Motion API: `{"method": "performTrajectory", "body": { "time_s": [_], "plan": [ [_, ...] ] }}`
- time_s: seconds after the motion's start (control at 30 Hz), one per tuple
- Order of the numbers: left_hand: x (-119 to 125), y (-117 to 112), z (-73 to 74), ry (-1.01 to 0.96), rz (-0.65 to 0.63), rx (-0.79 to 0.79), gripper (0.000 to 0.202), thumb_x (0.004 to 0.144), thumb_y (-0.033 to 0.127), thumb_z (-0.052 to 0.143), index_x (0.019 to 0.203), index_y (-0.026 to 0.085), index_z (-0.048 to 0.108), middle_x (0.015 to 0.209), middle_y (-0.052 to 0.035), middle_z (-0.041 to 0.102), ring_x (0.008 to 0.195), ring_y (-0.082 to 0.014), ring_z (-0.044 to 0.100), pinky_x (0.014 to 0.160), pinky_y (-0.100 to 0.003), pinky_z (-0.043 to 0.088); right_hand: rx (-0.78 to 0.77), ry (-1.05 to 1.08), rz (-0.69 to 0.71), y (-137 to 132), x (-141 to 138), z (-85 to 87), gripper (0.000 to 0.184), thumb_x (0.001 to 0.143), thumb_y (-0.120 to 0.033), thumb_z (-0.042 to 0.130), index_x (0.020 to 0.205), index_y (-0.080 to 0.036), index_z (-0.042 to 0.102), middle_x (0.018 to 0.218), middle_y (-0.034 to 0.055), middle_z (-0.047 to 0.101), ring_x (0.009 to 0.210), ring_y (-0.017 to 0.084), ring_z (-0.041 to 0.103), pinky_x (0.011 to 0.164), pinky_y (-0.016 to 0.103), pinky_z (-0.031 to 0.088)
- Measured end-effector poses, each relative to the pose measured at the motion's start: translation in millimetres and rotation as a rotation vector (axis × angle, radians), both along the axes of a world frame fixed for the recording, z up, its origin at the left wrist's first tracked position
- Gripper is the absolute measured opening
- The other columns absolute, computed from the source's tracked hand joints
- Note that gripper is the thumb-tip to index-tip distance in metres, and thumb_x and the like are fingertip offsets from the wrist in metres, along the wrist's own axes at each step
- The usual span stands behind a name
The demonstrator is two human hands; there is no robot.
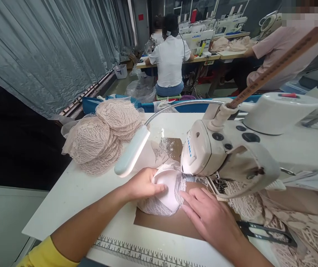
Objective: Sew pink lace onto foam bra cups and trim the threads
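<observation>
A pale bra cup (170,187) covered in lace lies at the needle area of the white sewing machine (203,148), its smooth inner side facing up. My left hand (144,184) grips the cup's left edge, thumb on the inside and fingers hidden beneath. At the cup's right edge my right hand (203,209) rests with fingers stretched out, fingertips touching the lace rim. Under the cup is a brown sheet (159,224) on the white table (92,200). A lit lamp (132,152) on a bendy arm shines from the left.
Stacked lace cups (92,139) stand at the table's back left. More lace fabric (300,222) and a black tool with slots (267,233) lie at the right. A printed ruler (142,256) runs along the front edge. Two people sit at machines beyond.
</observation>
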State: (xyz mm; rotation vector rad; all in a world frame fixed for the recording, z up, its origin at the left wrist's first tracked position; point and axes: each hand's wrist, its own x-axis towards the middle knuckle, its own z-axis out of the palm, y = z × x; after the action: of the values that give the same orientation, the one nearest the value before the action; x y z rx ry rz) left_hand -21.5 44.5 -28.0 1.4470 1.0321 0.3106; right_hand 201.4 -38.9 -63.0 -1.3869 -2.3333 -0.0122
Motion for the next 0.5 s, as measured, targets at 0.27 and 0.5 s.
{"method": "performTrajectory", "body": {
  "time_s": [0.27, 0.5],
  "plan": [
    [1.9, -1.1, -1.8, -0.009, 0.007, 0.0, 0.033, 0.07, 0.035, 0.071, 0.093, 0.012, 0.065, 0.08, -0.0029, 0.064, 0.073, -0.0167, 0.058, 0.065, -0.024, 0.044, 0.035, -0.021, -0.058, 3.4, 1.5, -1.9, 0.032, 0.091, -0.019, 0.041, 0.112, -0.018, 0.065, 0.096, 0.0065, 0.07, 0.077, 0.017, 0.063, 0.059, 0.027, 0.045],
    [1.2, 0.2, -0.4, 0.055, 0.019, -0.005, 0.029, 0.071, 0.032, 0.068, 0.09, 0.011, 0.064, 0.079, -0.0032, 0.062, 0.072, -0.0166, 0.057, 0.064, -0.024, 0.043, 0.019, 0.001, -0.081, 3.6, 2.8, -7.2, 0.039, 0.087, -0.01, 0.039, 0.113, -0.019, 0.067, 0.096, 0.0068, 0.07, 0.079, 0.018, 0.063, 0.067, 0.029, 0.049]
  ]
}}
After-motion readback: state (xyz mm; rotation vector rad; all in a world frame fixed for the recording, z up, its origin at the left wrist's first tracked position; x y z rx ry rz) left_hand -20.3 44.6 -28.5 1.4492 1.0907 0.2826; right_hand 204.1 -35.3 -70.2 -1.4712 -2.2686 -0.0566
